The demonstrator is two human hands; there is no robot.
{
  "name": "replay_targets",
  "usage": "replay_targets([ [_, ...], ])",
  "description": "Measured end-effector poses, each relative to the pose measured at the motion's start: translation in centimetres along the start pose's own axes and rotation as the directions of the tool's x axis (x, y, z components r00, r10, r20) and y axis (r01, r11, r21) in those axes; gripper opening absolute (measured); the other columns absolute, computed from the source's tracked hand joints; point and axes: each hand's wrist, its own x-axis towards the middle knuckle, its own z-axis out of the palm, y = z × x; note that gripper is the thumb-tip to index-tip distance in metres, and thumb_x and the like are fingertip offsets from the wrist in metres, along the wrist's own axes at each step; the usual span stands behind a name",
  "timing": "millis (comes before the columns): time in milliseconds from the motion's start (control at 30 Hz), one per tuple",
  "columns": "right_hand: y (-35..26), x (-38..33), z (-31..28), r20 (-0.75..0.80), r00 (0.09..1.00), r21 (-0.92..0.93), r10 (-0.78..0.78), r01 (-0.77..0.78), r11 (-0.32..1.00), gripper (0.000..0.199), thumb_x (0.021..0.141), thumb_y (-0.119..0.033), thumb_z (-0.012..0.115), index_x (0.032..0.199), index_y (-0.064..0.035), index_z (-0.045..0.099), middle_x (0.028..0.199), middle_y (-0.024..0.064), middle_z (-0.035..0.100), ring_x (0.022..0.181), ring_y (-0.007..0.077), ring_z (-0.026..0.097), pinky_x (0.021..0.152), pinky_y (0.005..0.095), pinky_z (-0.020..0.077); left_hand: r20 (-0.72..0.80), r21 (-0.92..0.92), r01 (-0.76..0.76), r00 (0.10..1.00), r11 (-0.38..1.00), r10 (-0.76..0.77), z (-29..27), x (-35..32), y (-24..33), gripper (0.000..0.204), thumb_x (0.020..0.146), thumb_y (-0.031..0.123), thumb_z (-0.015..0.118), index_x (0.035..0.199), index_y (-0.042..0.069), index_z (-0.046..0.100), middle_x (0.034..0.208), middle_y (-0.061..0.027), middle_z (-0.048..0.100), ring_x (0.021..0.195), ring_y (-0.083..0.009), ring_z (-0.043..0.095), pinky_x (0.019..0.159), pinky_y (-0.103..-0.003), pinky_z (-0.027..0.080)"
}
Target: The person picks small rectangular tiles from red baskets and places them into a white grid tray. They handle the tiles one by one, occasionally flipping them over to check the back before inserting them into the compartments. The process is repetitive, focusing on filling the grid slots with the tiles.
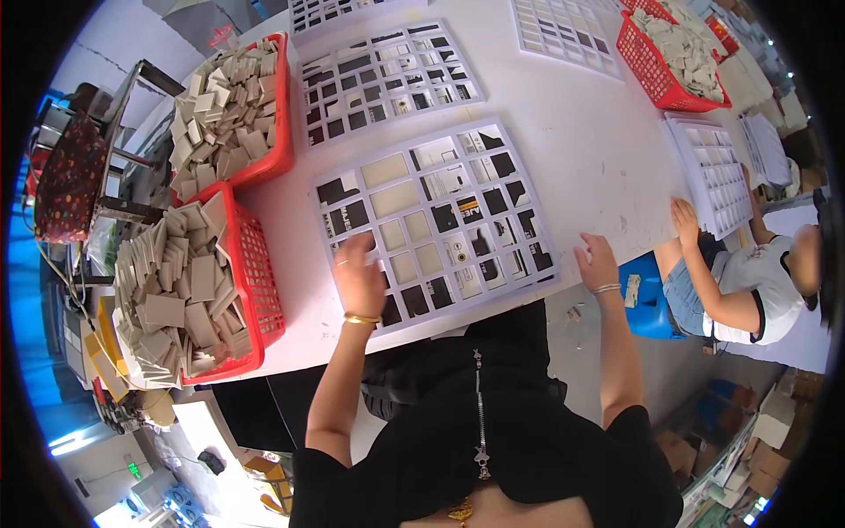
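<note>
A white compartment tray point(552, 231) lies before me on the table. Some of its cells hold plain grey-beige board pieces point(385, 169); others show black, white and printed surfaces. Over the tray's left side is my left hand point(359, 275), fingers bent and slightly blurred; whether anything is between them I cannot make out. Just off the tray's right edge hovers my right hand point(598, 264), its fingers loosely bent and apart, with nothing visible in them.
Two red baskets point(255, 273) point(283, 114) full of board pieces stand at the left. Another similar tray point(480, 88) lies beyond mine. Across the table are a further tray point(563, 31) and a red basket point(634, 62). At right, a person point(748, 290) sits by stacked trays point(704, 167).
</note>
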Motion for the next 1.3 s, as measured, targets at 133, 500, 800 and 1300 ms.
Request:
replay_targets([
  [133, 0.6, 0.4, 5.2, 0.018, 0.999, 0.042, -0.044, 0.043, 0.998, 0.036, 0.084, -0.021, 0.062, 0.11, 0.0036, 0.058, 0.107, 0.0211, 0.058, 0.098, 0.0352, 0.056, 0.086, 0.0405, 0.0453, -0.105, 0.075, 0.47, 0.881, 0.879, -0.462, -1.0, -6.2, -5.9, 0.055, 0.082, 0.022, 0.064, 0.129, 0.0, 0.045, 0.132, -0.0183, 0.047, 0.122, -0.0384, 0.042, 0.103, -0.046, 0.032],
  [500, -5.0, -0.5, 5.0, -0.166, 0.983, 0.354, 0.08, -0.016, 0.935, 0.029, 0.083, -0.016, 0.065, 0.104, 0.0038, 0.057, 0.101, 0.0158, 0.059, 0.094, 0.0255, 0.057, 0.086, 0.0353, 0.045, 0.202, 0.008, 0.615, 0.772, 0.789, -0.603, -2.7, -9.9, -2.2, 0.061, 0.087, 0.035, 0.058, 0.132, -0.003, 0.044, 0.14, -0.0203, 0.039, 0.13, -0.0387, 0.033, 0.107, -0.05, 0.027],
  [800, 2.1, -1.4, 3.1, -0.261, 0.904, 0.601, 0.337, -0.121, 0.79, 0.022, 0.093, -0.02, 0.059, 0.098, 0.0017, 0.063, 0.089, 0.0046, 0.064, 0.081, 0.0096, 0.057, 0.073, 0.0246, 0.0478, 0.07, -0.171, 0.56, 0.828, 0.811, -0.556, -2.8, -8.3, 4.2, 0.052, 0.084, 0.028, 0.065, 0.125, 0.0, 0.05, 0.117, -0.0183, 0.055, 0.111, -0.0351, 0.05, 0.095, -0.047, 0.036],
  [1300, 25.7, 4.3, -18.2, -0.562, 0.805, 0.13, 0.193, -0.144, 0.981, 0.043, 0.094, -0.032, 0.057, 0.112, 0.0078, 0.06, 0.106, 0.0133, 0.066, 0.096, 0.0218, 0.062, 0.088, 0.0303, 0.0471, 0.409, -0.633, 0.242, 0.911, 0.735, 0.052, 6.4, 1.7, 15.1, 0.072, 0.08, 0.032, 0.07, 0.139, 0.006, 0.038, 0.114, -0.014, 0.059, 0.098, -0.0297, 0.06, 0.079, -0.036, 0.049],
])
